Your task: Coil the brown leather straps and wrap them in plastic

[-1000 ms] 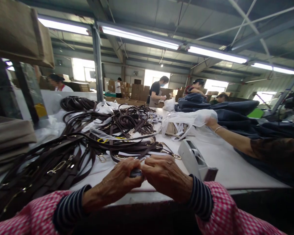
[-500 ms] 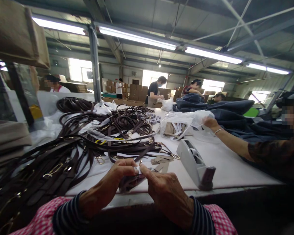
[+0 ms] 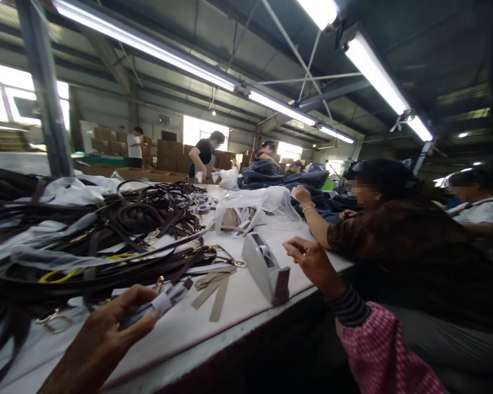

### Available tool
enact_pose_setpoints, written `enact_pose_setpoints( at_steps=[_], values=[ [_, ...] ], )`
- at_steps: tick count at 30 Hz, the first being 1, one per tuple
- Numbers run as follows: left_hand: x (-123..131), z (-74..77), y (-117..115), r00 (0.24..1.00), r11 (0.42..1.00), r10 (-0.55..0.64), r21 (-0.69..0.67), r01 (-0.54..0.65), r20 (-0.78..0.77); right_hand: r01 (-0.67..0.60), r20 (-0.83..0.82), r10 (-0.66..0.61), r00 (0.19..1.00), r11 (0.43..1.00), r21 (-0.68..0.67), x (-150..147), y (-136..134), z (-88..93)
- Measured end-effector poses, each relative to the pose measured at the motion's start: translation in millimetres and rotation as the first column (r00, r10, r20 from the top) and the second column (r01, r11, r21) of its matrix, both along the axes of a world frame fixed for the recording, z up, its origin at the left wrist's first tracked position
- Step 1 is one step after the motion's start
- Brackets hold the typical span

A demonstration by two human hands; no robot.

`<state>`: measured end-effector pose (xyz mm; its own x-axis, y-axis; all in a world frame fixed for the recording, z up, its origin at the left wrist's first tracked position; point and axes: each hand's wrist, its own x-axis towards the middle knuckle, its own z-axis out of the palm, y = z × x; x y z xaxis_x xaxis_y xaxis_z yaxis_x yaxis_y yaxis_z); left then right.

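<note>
A white band (image 3: 163,301) crosses the plastic-wrapped strap bundle (image 3: 137,316); any print there is too blurred to read. The left hand (image 3: 107,325) reaches in from the lower left, thumb and fingers clamped on the bundle above the white table (image 3: 240,320), left of the beige strips (image 3: 219,298). A gold clasp (image 3: 160,283) stands by its forefinger. The right hand (image 3: 314,265) is raised right of the tape dispenser (image 3: 261,268), thumb and forefinger tips together; I cannot tell whether they pinch anything.
</note>
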<state>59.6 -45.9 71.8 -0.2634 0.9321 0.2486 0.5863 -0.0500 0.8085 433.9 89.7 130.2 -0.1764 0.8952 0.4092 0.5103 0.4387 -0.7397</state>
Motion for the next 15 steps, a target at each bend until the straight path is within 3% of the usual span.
enact_pose_setpoints(
  at_steps=[3, 6, 10, 15],
  values=[
    [4.1, -3.7, 1.7, 0.999, 0.999, 0.023, 0.027, -0.024, 0.034, -0.052, 0.007, 0.055, 0.998, 0.975, -0.216, 28.8, 22.6, -9.7],
    [10.0, -8.0, 3.6, 0.999, 0.998, 0.029, 0.051, -0.031, 0.038, -0.128, -0.042, 0.121, 0.992, 0.917, -0.377, 28.9, 29.5, -25.5],
    [13.6, -14.9, 6.2, 1.0, 0.991, 0.025, 0.128, -0.027, 0.016, -0.145, -0.159, 0.081, 0.984, 0.882, -0.448, 15.9, 33.3, -36.0],
    [11.5, -21.8, 8.9, 0.995, 0.982, 0.084, 0.171, -0.075, -0.047, -0.106, -0.334, -0.056, 0.941, 0.888, -0.448, 5.7, 33.4, -31.5]
  ],
)
